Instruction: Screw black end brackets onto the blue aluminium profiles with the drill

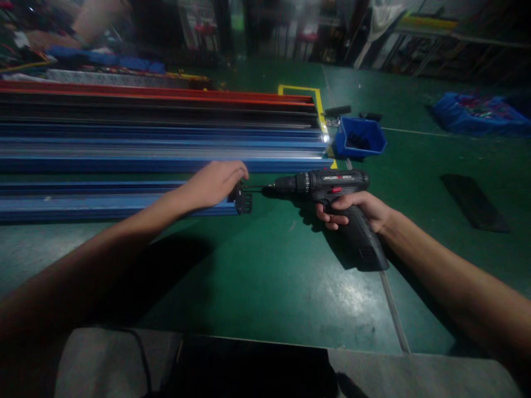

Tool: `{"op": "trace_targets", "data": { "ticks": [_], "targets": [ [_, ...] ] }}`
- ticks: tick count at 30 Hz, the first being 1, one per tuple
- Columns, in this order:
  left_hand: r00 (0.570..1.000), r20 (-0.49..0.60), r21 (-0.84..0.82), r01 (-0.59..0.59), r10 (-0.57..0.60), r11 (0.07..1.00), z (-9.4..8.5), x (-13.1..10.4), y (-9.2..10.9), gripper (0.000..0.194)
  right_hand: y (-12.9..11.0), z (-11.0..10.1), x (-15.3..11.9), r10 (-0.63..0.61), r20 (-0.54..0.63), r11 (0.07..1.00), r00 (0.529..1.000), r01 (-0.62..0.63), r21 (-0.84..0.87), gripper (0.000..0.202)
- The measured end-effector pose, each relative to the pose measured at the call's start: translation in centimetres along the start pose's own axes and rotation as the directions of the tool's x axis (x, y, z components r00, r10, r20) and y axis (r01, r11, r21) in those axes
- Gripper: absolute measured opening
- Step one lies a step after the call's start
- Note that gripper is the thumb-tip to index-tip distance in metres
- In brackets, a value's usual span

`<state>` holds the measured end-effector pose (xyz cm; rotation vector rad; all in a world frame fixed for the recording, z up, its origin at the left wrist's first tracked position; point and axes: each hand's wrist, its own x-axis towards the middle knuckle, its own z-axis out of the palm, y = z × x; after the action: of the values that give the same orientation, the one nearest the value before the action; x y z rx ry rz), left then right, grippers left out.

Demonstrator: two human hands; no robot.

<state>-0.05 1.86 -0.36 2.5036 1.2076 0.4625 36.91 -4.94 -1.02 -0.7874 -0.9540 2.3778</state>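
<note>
Bare forearms angled inward, left hand palm-down, right hand curled in a grip.

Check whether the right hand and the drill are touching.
Touching. The head view shows the right hand gripping the drill, wrapped around its handle.

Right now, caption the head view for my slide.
Right hand points a drill at the black end cap by the left hand.

Drill: black; switch is red, lettering white and red.
End cap: black.
Near rail: blue.
Rear rails: form stripes of blue, black and orange-red.
Bin: blue.
Tabletop: green, crossed by a grey line.
Tape: yellow.
</note>
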Motion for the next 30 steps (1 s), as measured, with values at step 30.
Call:
{"op": "trace_targets", "data": {
  "ticks": [30],
  "targets": [
    [1.000, 0.002, 0.011, 0.024, -0.024, 1.000, -0.05, -0.08, 0.13, 0.046, 0.04, 0.27, 0.02, -0.017, -0.003, 0.999, 1.000, 0.017, -0.031, 0.016]
  ]
}}
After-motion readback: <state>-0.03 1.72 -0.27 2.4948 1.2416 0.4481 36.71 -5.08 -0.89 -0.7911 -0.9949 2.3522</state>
